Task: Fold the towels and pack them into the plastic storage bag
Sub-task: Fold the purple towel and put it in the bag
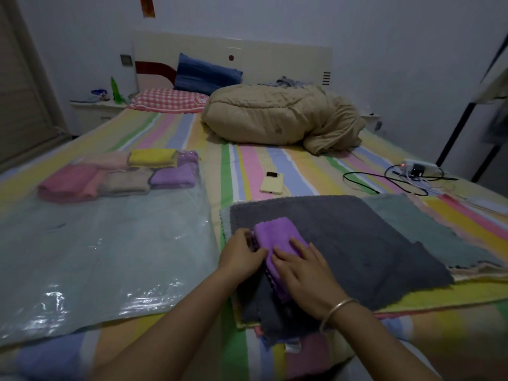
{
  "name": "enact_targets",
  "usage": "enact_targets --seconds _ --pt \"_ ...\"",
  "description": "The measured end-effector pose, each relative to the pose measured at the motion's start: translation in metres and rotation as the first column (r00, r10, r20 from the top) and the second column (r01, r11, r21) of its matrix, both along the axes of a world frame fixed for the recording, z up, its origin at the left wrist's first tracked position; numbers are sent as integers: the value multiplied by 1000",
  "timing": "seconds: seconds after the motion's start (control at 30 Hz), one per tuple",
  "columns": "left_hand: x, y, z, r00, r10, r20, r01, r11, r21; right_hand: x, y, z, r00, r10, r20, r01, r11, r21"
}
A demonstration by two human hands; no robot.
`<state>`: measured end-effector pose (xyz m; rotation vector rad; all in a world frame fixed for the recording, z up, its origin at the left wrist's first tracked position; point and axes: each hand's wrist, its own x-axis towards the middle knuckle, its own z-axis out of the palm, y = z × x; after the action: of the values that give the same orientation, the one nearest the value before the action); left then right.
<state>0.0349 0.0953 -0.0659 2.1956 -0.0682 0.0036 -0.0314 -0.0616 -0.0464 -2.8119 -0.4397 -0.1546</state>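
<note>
On a bed with a striped sheet (275,166), I work a small folded purple towel (275,236) on top of a spread dark grey towel (357,243). My left hand (243,254) curls its fingers round the towel's left edge and grips it. My right hand (308,273), with a thin bangle (338,308) at the wrist, lies flat on the towel's near half, fingers straight and slightly spread, pressing down. A grey-green towel (412,218) lies partly under the grey one, showing on its far right side.

To my left the clear plastic storage bag (110,257) lies flat on the sheet, just beside the grey towel. At its far end sit folded towels packed close together: a pink one (68,184), a beige one (126,182), a lilac one (173,176) and a yellow one (152,156) on top at the back. Plastic sheen shows over the lilac one; whether every towel is inside the bag I cannot tell.

Beyond the grey towel a pale yellow phone (272,182) rests on the sheet. Far right, a white power strip (419,164) trails black cables (365,180). At the head of the bed lie a bundled tan quilt (275,116), a red checked pillow (167,100) and a blue pillow (206,74)
</note>
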Motion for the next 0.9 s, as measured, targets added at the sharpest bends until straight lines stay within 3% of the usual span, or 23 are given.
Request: enact_targets --seconds 0.07,0.13,0.17,0.2,0.27,0.33,0.4,0.47,0.53,0.7,0.9 --pt "-6 0 -2 982 -62 177 36 989 145 10 0 8 995 -89 -34 94 979 184" --pt "-15 0 3 850 -242 467 41 916 400 18 -2 13 974 -226 6 215 934 285" --pt "-14 2 1 772 -340 537 23 859 511 21 -3 14 955 -297 -16 290 916 277" --pt "-16 3 3 733 -425 531 23 796 605 22 -3 15 934 -351 -71 357 900 252" --pt "-15 9 0 797 -493 347 124 698 705 23 0 17 899 -373 -229 418 888 193" --pt "-12 15 0 863 -473 177 256 713 653 25 5 22 889 -351 -295 396 911 110" --pt "-9 17 5 891 -443 97 338 792 508 26 12 26 879 -348 -327 356 934 -39" --pt "-8 23 13 901 -425 85 364 850 381 25 20 29 870 -387 -306 349 921 -171" --pt "-10 36 20 908 -383 169 315 891 327 21 29 31 861 -433 -266 378 896 -235" --pt "-37 94 27 863 -394 317 236 869 436 15 44 27 851 -494 -178 406 833 -375" --pt "-72 162 6 858 -440 266 183 744 643 17 55 8 810 -570 -134 460 761 -459"
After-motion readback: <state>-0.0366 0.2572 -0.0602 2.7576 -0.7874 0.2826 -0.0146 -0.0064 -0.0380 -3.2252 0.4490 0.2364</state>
